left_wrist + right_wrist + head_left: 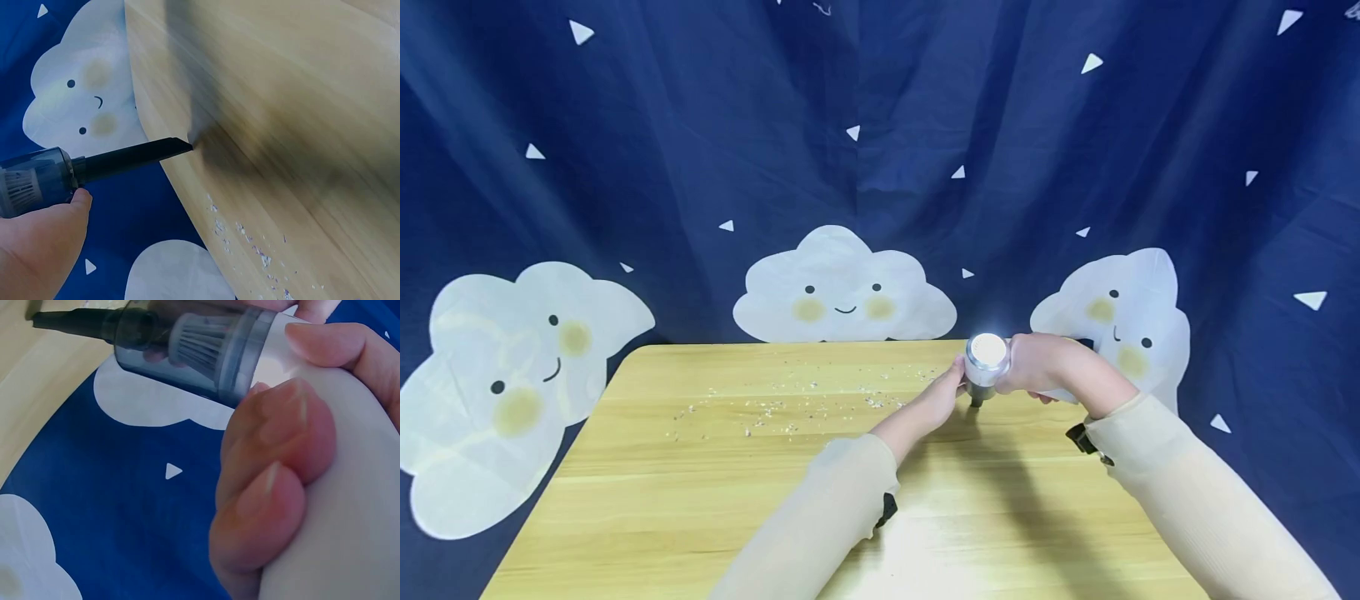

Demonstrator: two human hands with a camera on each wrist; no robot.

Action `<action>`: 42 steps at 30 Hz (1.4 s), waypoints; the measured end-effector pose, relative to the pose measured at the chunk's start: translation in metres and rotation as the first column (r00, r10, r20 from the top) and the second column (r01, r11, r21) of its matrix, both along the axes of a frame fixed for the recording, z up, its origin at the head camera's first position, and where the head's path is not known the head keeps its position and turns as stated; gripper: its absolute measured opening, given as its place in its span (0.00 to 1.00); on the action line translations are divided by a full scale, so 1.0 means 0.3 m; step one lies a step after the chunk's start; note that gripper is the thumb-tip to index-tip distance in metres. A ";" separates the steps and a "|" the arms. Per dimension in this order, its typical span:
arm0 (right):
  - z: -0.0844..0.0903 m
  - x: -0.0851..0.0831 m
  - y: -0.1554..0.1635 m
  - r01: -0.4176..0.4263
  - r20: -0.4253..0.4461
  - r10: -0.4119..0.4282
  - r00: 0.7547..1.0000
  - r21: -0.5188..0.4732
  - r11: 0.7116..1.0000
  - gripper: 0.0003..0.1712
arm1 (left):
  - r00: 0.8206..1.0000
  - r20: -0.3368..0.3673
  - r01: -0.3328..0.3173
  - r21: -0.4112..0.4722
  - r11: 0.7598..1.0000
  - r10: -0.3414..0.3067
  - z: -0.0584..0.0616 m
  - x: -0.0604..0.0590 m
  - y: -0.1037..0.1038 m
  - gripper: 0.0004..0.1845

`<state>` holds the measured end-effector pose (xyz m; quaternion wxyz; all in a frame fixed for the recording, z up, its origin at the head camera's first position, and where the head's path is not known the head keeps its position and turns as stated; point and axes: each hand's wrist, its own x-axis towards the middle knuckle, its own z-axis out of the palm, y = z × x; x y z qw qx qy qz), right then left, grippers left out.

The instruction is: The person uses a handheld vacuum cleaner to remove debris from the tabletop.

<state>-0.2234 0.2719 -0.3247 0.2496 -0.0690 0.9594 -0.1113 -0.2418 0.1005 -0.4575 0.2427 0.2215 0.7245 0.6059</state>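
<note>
A: What is being held?

B: A small handheld vacuum (986,367), standing nearly upright over the far right part of the wooden table (715,500). Its white round end faces up toward the head camera, and its black nozzle (976,402) points down at the tabletop.

A: So the long axis is vertical?

B: Close to it. The left wrist view shows the thin, flat nozzle (134,156) running from the smoky clear dust cup (34,181) to the wood, its tip touching the surface or just above it; I cannot tell which.

A: And the hands?

B: The right hand (1037,362) is wrapped around the white body, fingers curled tight over it, as the right wrist view shows up close (275,487). The left hand (936,400) is at the vacuum's left side, thumb against the dust cup, fingers seemingly round it, though the grip is partly hidden.

A: How near is the edge?

B: The nozzle is near the table's far edge, toward the right corner. Behind it hangs a dark blue cloth (700,125) printed with white smiling clouds (842,287).

A: Any room to move?

B: To the left lies a scatter of small pale crumbs (775,404), well apart from the nozzle, spread along the far half. The near half of the table is bare wood crossed by both sleeved forearms.
</note>
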 end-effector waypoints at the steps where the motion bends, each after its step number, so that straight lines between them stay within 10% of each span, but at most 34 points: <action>1: 0.001 0.000 0.001 -0.004 0.000 0.004 1.000 0.000 1.000 0.16 | 1.000 0.001 0.002 0.006 1.000 -0.002 0.000 0.001 0.003 0.42; 31: 0.015 -0.001 -0.023 -0.027 -0.018 0.026 0.999 -0.014 1.000 0.14 | 0.998 -0.038 0.041 0.043 0.998 -0.040 0.009 -0.033 -0.042 0.33; 42: -0.019 -0.031 -0.031 -0.054 -0.052 0.052 0.997 -0.049 0.997 0.14 | 0.996 -0.084 0.010 -0.089 0.996 -0.018 0.024 -0.047 -0.090 0.38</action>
